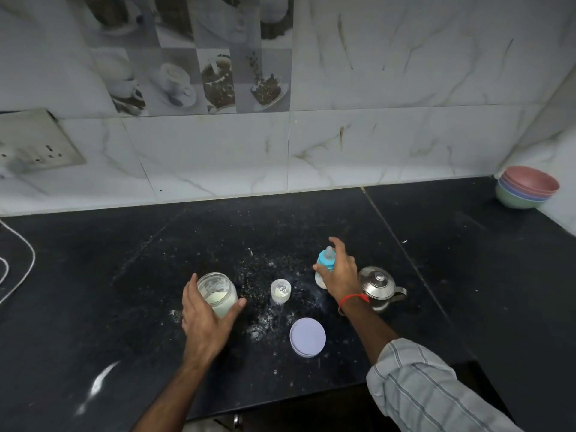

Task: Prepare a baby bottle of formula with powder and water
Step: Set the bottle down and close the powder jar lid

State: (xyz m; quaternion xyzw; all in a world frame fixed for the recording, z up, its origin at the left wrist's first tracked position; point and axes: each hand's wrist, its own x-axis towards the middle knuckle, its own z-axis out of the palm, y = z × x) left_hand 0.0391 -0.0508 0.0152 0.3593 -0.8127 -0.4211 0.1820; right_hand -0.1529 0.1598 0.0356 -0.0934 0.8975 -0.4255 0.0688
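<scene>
An open glass jar (218, 291) of white powder stands on the black counter (156, 260), with a spoon inside it. My left hand (204, 319) grips the jar from the near side. The baby bottle (325, 263), with a blue collar and a clear teat, stands to the right. My right hand (341, 272) is curled round its collar and body. Between them sits a small clear cap (280, 291) with some powder in it. The jar's pale lilac lid (307, 337) lies flat near the front. A steel kettle (380, 286) stands just right of the bottle.
Spilled powder is scattered across the counter around the cap and lid. Stacked coloured bowls (526, 188) sit in the far right corner. A white cord (18, 266) runs along the left edge, and a wall socket (34, 145) is at the upper left. The counter's front edge is near my forearms.
</scene>
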